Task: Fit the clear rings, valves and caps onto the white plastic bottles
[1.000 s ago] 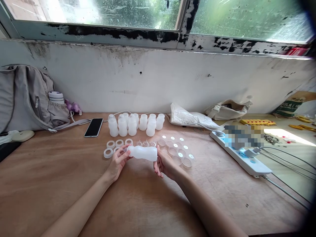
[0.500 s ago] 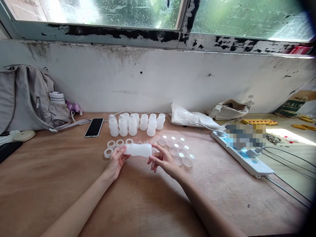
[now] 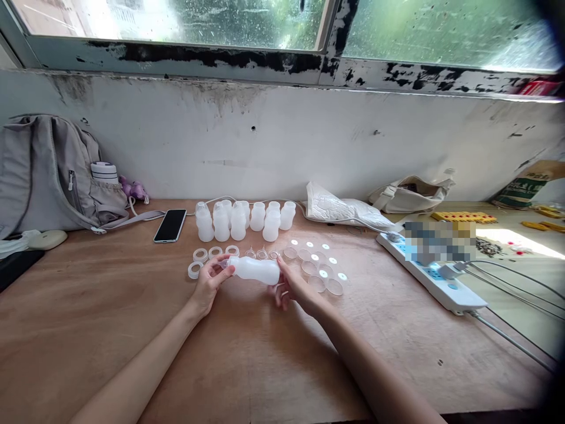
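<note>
A frosted white bottle point(image 3: 256, 271) lies sideways in the air between my hands. My left hand point(image 3: 210, 285) pinches its neck end, where a clear part shows at the fingertips. My right hand point(image 3: 292, 285) grips the base end, its lower fingers a little blurred. White rings point(image 3: 200, 255) lie just beyond my left hand. Several small clear pointed pieces point(image 3: 262, 254) are behind the held bottle. To the right are clear round discs point(image 3: 334, 287) and small white discs point(image 3: 342, 277). More frosted bottles point(image 3: 221, 224) stand upright farther back.
A phone point(image 3: 170, 226) and a grey backpack point(image 3: 48, 171) are at the left. A white plastic package point(image 3: 339, 206) lies by the wall. On the right sit a power strip point(image 3: 432, 274) with cables, a beige bag point(image 3: 412, 194) and a yellow item point(image 3: 464, 217).
The held bottle has shifted slightly right and now tilts down toward its base end. My right hand has moved right and closed round the base. A clear part now shows at my left fingertips.
</note>
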The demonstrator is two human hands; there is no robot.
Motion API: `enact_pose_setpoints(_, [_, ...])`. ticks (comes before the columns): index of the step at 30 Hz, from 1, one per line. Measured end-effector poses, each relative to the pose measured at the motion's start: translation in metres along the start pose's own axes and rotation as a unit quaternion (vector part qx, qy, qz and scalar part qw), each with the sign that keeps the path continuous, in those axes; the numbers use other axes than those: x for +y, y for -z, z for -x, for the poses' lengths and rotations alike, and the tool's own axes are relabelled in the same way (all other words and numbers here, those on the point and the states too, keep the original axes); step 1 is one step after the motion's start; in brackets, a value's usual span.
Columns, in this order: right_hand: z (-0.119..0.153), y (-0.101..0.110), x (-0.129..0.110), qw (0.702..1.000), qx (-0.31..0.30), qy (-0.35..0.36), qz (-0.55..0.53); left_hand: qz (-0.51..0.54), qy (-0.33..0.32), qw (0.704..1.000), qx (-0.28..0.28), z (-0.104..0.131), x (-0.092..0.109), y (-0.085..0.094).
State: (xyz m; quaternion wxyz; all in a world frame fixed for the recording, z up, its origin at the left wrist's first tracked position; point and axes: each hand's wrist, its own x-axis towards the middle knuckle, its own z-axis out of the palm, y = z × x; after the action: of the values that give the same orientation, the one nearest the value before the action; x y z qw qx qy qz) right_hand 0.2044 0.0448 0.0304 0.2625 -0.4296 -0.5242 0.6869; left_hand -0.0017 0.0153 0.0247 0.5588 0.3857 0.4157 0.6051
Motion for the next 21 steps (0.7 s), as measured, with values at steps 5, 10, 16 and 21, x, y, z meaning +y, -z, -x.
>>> enact_pose_setpoints(5, [0.007, -0.005, -0.011, 0.985, 0.012, 0.172, -0.029, 0.014, 0.006, 0.999, 0.032, -0.002, -0.004, -0.001])
enact_pose_setpoints(10, [0.002, 0.000, -0.005, 0.989, 0.021, 0.142, -0.043, 0.002, -0.013, 1.000, 0.014, -0.001, -0.003, -0.001])
enact_pose_setpoints(16, [0.001, 0.000, -0.005, 0.998, 0.046, 0.044, -0.018, -0.037, -0.025, 0.999, -0.011, 0.002, -0.004, -0.001])
enact_pose_setpoints(21, [0.006, -0.006, -0.010, 0.992, 0.027, 0.127, 0.005, -0.050, -0.032, 0.998, -0.011, 0.002, -0.006, 0.000])
